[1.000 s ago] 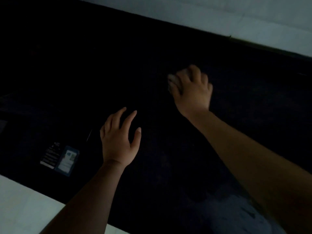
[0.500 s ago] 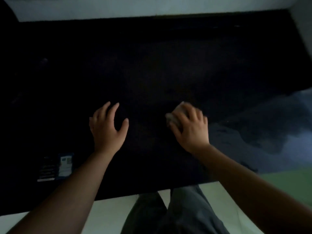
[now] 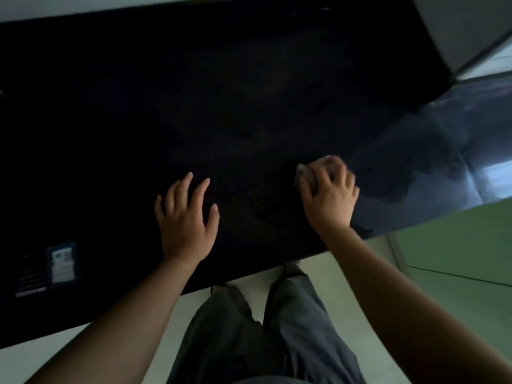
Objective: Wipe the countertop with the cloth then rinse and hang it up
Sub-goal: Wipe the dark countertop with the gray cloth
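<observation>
Head view: the right hand [image 3: 329, 195] is gripping the cloth [image 3: 302, 169], with fingers curled over a small, pale, bunched wad, and is pressing it down on the dark countertop [image 3: 221, 106] near the front edge, right of centre. Only the edges of the cloth are showing past the fingertips. The left hand [image 3: 185, 217] is lying palm down beside it, well apart from the cloth, with fingers straight and spread and holding nothing. Whether the palm is bearing weight on the surface cannot be told. Judged from this position, the wiping step is in progress. The right-hand part of the countertop is showing a streaked, reflective sheen [image 3: 443, 162], which is suggesting a damp film there. The middle and left parts are reading as too dark for any judgement of clean or unclean, so the share of surface covered cannot be stated. Rinsing and hanging up are both left to do, and no sink, tap, hook or rail is appearing in view. Regarding writing: a sticker [image 3: 62, 263] is sitting on the countertop near its front left corner, with a pale panel in a blue frame. A darker label [image 3: 30, 278] carrying rows of light text is lying just beside it. Both are blurring too heavily for any word, brand or number to be read.
</observation>
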`<state>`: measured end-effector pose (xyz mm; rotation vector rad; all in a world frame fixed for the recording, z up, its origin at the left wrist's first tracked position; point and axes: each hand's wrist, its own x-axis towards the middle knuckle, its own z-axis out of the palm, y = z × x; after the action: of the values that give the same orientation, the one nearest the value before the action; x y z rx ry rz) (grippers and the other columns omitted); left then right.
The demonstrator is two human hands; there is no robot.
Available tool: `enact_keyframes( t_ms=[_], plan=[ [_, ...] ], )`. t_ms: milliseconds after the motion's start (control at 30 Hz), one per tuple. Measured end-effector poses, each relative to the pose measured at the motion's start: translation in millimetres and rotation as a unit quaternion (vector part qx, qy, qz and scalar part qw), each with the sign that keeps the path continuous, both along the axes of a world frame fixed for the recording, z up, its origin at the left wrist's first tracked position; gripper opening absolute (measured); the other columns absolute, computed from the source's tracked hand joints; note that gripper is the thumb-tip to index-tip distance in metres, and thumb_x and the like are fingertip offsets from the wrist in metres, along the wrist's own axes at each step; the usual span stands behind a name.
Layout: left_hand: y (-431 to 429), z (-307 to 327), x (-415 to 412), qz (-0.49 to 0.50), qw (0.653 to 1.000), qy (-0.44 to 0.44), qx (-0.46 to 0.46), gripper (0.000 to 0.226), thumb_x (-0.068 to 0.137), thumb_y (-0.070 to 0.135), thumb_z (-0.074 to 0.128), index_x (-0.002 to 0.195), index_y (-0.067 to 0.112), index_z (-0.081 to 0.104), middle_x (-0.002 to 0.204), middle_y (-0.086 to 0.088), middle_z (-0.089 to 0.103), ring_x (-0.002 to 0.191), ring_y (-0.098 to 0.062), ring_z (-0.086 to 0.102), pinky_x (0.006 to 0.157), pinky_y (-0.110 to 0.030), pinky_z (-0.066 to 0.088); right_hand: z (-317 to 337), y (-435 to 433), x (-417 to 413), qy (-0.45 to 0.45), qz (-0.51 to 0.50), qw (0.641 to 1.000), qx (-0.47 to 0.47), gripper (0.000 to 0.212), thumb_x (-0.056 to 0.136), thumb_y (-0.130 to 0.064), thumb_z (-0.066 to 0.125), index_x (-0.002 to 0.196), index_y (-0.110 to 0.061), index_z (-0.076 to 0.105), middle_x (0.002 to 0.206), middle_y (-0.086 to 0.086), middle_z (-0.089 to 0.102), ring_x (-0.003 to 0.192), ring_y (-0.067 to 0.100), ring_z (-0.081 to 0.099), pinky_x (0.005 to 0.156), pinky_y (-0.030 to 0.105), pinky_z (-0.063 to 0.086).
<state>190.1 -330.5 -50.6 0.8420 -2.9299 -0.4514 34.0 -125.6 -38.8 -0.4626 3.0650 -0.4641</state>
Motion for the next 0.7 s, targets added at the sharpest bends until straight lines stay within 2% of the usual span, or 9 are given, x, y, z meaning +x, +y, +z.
enact_keyframes(
  t_ms=[67,133,233,333,433,533,633,700],
  plan=[
    [1.4,0.3,-1.0,0.004,1.000,-0.006,-0.009,0.050,0.087,0.043,0.038,0.134,0.026,0.044,0.148,-0.006,0.037,0.133,-0.029,0.034,0.109,-0.058,0.019,1.6,-14.1,-34.8,-0.005,-0.055,0.998,-0.019,0.036,0.089,-0.049,0.043,0.117,-0.029,0.054,0.142,0.004,0.034,0.121,0.033,0.035,0.096,0.048,0.030],
    [3.1,2.1,-1.3,0.011,1.000,-0.006,-0.009,0.051,0.087,0.042,0.039,0.134,0.025,0.045,0.148,-0.006,0.038,0.133,-0.029,0.034,0.109,-0.058,0.020,2.6,-39.2,-51.2,-0.008,-0.049,0.998,-0.028,0.036,0.089,-0.048,0.042,0.117,-0.029,0.054,0.143,0.004,0.034,0.121,0.033,0.035,0.095,0.049,0.029],
    [2.8,5.4,-2.3,0.019,1.000,0.003,-0.010,0.050,0.087,0.041,0.041,0.133,0.024,0.047,0.146,-0.007,0.041,0.132,-0.030,0.037,0.107,-0.057,0.024,2.9,-62.9,-33.0,-0.015,0.085,0.996,-0.031,0.034,0.088,-0.047,0.047,0.116,-0.029,0.056,0.141,0.006,0.039,0.117,0.033,0.038,0.090,0.048,0.034],
    [3.4,8.5,-3.1,0.020,1.000,0.001,-0.012,0.048,0.087,0.039,0.043,0.132,0.024,0.049,0.146,-0.006,0.042,0.130,-0.030,0.039,0.106,-0.056,0.028,2.1,-49.1,5.1,0.000,0.262,0.965,-0.024,0.035,0.088,-0.048,0.047,0.116,-0.029,0.054,0.136,0.008,0.045,0.113,0.032,0.043,0.085,0.046,0.040],
    [4.4,9.4,-4.7,0.031,1.000,-0.002,-0.003,0.048,0.086,0.038,0.043,0.133,0.027,0.048,0.147,-0.003,0.040,0.131,-0.028,0.038,0.109,-0.053,0.024,0.7,-27.1,-10.0,0.005,0.347,0.938,-0.015,0.038,0.087,-0.048,0.051,0.119,-0.029,0.053,0.136,0.008,0.046,0.112,0.032,0.045,0.084,0.048,0.043],
    [5.1,8.5,-3.4,0.090,0.996,-0.008,0.008,0.051,0.087,0.042,0.040,0.135,0.027,0.045,0.149,-0.003,0.036,0.133,-0.027,0.035,0.110,-0.051,0.022,-1.6,-47.8,-60.5,0.014,0.274,0.961,-0.020,0.036,0.086,-0.043,0.056,0.116,-0.025,0.057,0.134,0.012,0.046,0.110,0.037,0.046,0.083,0.048,0.041],
    [6.0,8.9,-3.1,0.148,0.989,-0.023,-0.003,0.054,0.086,0.046,0.040,0.136,0.025,0.043,0.149,-0.004,0.036,0.134,-0.026,0.031,0.110,-0.054,0.024,-3.6,-117.5,-97.8,0.007,0.189,0.981,-0.047,0.037,0.089,-0.045,0.047,0.119,-0.025,0.055,0.140,0.010,0.040,0.117,0.037,0.041,0.088,0.049,0.035],
    [6.1,6.7,-2.4,0.177,0.984,-0.023,-0.010,0.055,0.086,0.047,0.040,0.136,0.025,0.043,0.149,-0.004,0.036,0.135,-0.025,0.031,0.110,-0.056,0.022,-5.5,-166.2,-103.8,-0.003,0.195,0.980,-0.045,0.039,0.090,-0.046,0.041,0.122,-0.026,0.053,0.144,0.009,0.035,0.120,0.036,0.037,0.091,0.049,0.033]
  ],
)
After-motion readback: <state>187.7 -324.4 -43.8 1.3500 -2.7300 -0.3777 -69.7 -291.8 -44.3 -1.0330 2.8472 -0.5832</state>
